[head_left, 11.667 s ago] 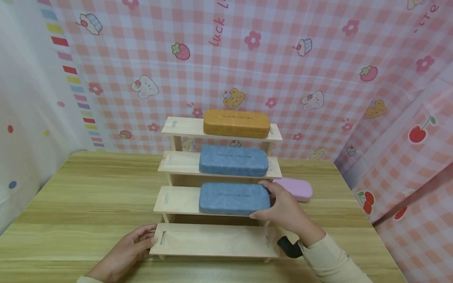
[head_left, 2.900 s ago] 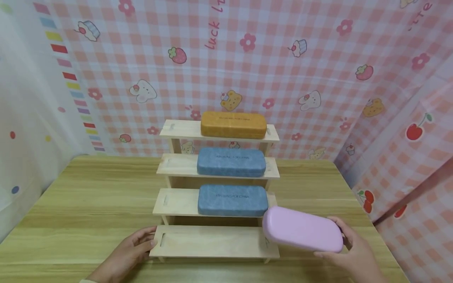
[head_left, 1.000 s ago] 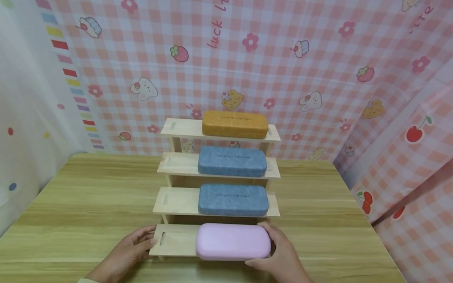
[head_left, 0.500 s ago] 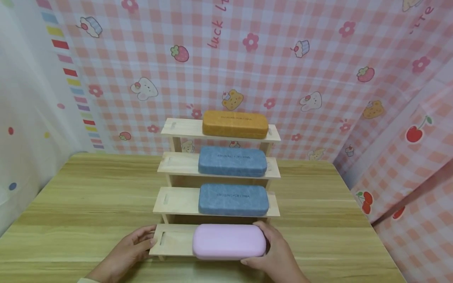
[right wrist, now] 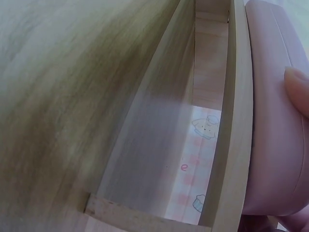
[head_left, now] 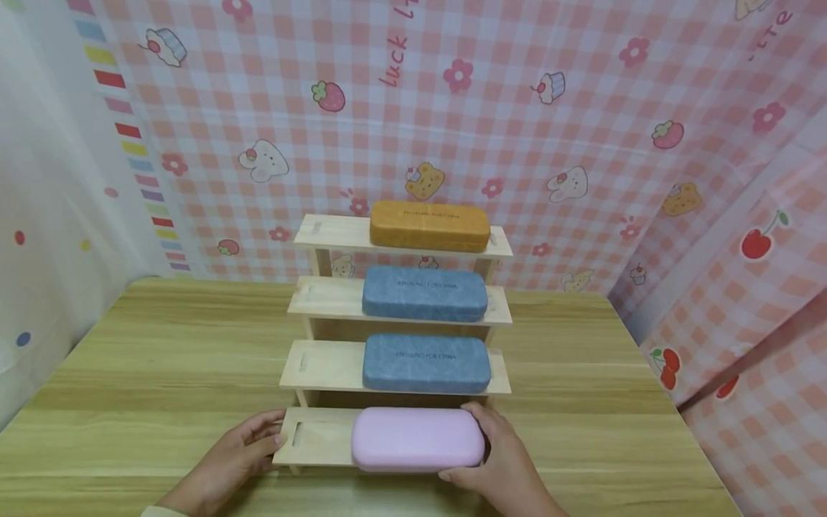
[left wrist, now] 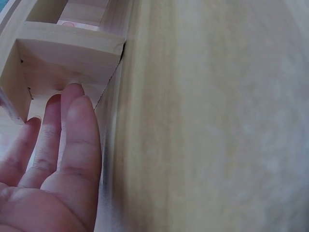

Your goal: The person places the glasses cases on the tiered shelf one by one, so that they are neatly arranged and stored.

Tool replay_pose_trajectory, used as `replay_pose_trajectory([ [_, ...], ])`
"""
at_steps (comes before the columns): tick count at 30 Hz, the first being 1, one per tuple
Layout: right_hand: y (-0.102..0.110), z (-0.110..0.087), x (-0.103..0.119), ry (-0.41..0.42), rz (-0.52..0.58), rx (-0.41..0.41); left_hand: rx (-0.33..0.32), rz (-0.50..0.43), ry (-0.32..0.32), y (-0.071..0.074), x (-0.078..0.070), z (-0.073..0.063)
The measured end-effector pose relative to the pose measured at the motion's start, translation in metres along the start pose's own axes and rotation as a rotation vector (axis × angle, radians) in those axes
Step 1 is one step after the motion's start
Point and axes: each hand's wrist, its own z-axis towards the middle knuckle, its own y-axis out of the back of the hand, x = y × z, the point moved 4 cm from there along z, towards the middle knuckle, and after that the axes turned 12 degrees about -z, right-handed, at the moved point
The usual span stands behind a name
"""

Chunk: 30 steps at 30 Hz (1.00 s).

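A pale wooden stepped display stand (head_left: 323,439) rises in tiers on the table. On its lowest tier, right of centre, lies a pink glasses case (head_left: 416,439). My right hand (head_left: 507,456) holds this case by its right end, thumb in front and fingers behind. In the right wrist view the pink case (right wrist: 273,121) sits against the shelf. My left hand (head_left: 235,456) holds the left end of the bottom tier, its thumb at the edge. The left wrist view shows the fingers (left wrist: 79,140) reaching beneath that end.
Two blue glasses cases lie on the middle tiers, the lower blue case (head_left: 426,362) and the upper blue case (head_left: 424,293). An orange case (head_left: 429,226) lies on the top tier. Behind the wood-grain table (head_left: 161,359) hangs a pink checked cloth (head_left: 388,129).
The right hand has brought the pink case from the table at the right onto the lowest tier, then shifted it slightly left. The left hand has stayed at the stand.
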Motion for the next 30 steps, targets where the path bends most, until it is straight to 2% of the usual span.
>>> replay_pose_trajectory([
  [11,-0.001,-0.001,0.0,0.021,-0.021,0.017,0.004,0.006,-0.003,-0.001,0.0,0.0],
  [21,-0.001,-0.002,0.0,0.052,-0.03,-0.006,-0.012,0.017,0.006,0.0,0.0,-0.001],
  [26,0.006,-0.005,-0.002,0.038,-0.032,-0.019,-0.045,0.028,0.022,0.0,0.002,-0.001],
  [30,0.015,-0.009,-0.004,-0.001,-0.045,0.006,-0.099,0.066,0.027,-0.001,0.001,-0.003],
])
